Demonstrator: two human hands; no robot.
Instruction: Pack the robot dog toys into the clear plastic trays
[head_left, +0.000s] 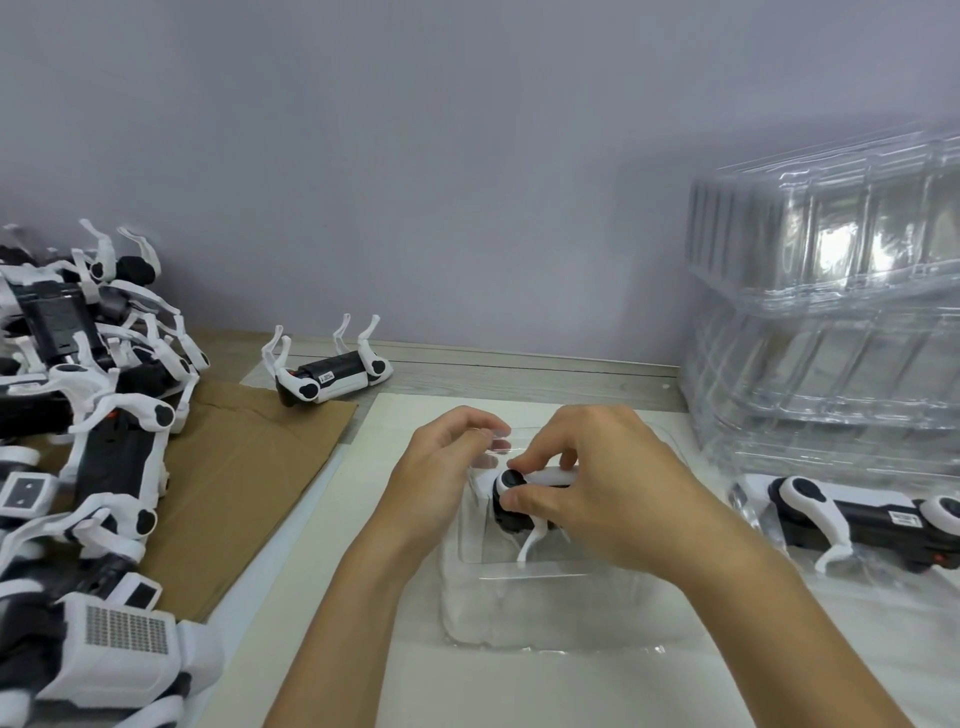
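The right hand (587, 483) hides most of the robot dog toy (511, 499) it covers; its grip is unclear.

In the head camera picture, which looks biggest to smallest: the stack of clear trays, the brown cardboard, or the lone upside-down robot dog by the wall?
1. stack of clear trays
2. brown cardboard, partly hidden under toys, so unsure against the stack
3. upside-down robot dog, also farthest away

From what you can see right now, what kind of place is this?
Probably a small packing or assembly bench rather than a home. A pile of identical robot dog toys lies on cardboard at left, a stack of clear plastic trays stands at right, and one packed toy lies beside it.
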